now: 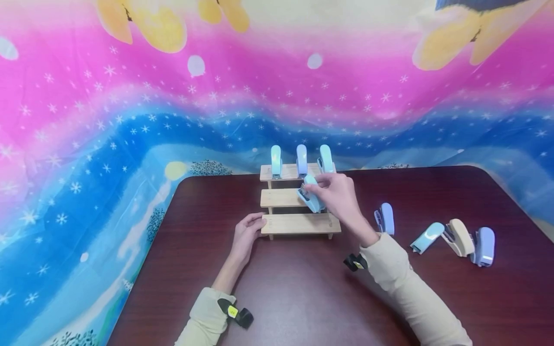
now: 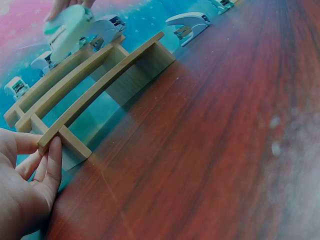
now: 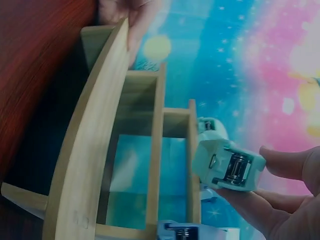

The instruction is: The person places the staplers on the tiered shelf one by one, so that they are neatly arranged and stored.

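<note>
A three-tier wooden stand sits on the table. At its left end my left hand pinches the lowest board, thumb and fingertips at the board's corner. My right hand holds a mint-green stapler between thumb and fingers, tilted in front of the middle board. The front end of this stapler faces the right wrist camera. On the top board stand a mint stapler, a lavender stapler and another mint stapler, side by side.
Right of the stand, a lavender stapler stands apart on the dark wood table. Farther right are a mint stapler, a cream stapler and another lavender stapler, close together. A patterned cloth hangs behind the table.
</note>
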`<state>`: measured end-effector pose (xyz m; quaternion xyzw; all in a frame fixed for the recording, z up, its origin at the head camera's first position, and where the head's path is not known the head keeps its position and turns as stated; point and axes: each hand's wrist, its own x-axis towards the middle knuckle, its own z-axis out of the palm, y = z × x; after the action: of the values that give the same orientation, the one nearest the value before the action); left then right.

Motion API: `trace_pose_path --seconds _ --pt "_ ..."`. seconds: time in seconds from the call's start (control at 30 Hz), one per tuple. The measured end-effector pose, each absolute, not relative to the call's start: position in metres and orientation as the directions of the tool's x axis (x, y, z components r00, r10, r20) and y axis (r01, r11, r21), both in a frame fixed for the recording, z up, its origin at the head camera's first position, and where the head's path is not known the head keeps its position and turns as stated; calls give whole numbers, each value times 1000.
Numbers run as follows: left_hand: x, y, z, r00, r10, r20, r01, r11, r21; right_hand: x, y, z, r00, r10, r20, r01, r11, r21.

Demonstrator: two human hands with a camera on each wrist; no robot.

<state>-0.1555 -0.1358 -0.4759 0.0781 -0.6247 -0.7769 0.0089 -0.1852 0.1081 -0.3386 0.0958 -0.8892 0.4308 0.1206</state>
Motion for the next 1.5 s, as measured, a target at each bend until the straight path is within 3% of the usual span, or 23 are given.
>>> trace_pose_path --seconds 0.47,1.13,1.5 --pt "-153 -135 -477 -988 -114 -104 -78 -216 973 -194 92 -354 -929 -74 361 -311 685 -658" --pt "-153 -137 -475 -987 -114 -115 -89 -211 974 -196 88 -354 -925 -102 366 -334 678 -655" --pt "-155 -136 -474 -988 -108 -111 -87 -210 974 -184 122 -335 -897 -49 439 -358 662 -658"
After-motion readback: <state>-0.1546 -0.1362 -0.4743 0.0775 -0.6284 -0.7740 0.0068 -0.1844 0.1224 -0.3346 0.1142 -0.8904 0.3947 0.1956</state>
